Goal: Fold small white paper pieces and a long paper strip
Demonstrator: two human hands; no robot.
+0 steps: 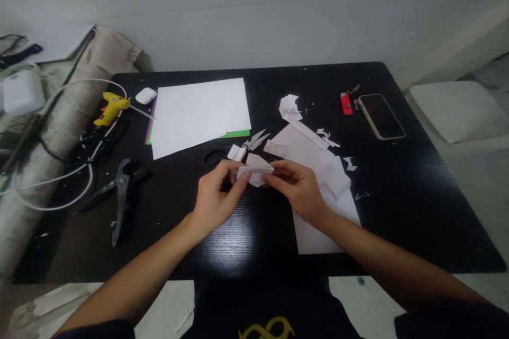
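Between my two hands is a small folded piece of white paper [256, 163], held above the front half of the black table. My left hand [218, 194] pinches its left end, thumb in front. On the right end, the thumb and fingers of my right hand [298, 186] are closed. Just behind the folded paper lie scissors [255, 141] with their blades apart, partly covered by a small white paper piece [237, 152]. Under and beside my right hand are white paper sheets [304, 143], overlapping and partly creased. A crumpled paper piece [290, 108] sits beyond them.
Paper sheets [199, 111], white over coloured, lie at the back left. Near them are a yellow glue gun [110, 110] with its cable, a white earbud case [146, 96] and pliers [122, 190]. Paper scraps [350, 163], a red lighter [345, 103] and a phone [382, 116] lie right.
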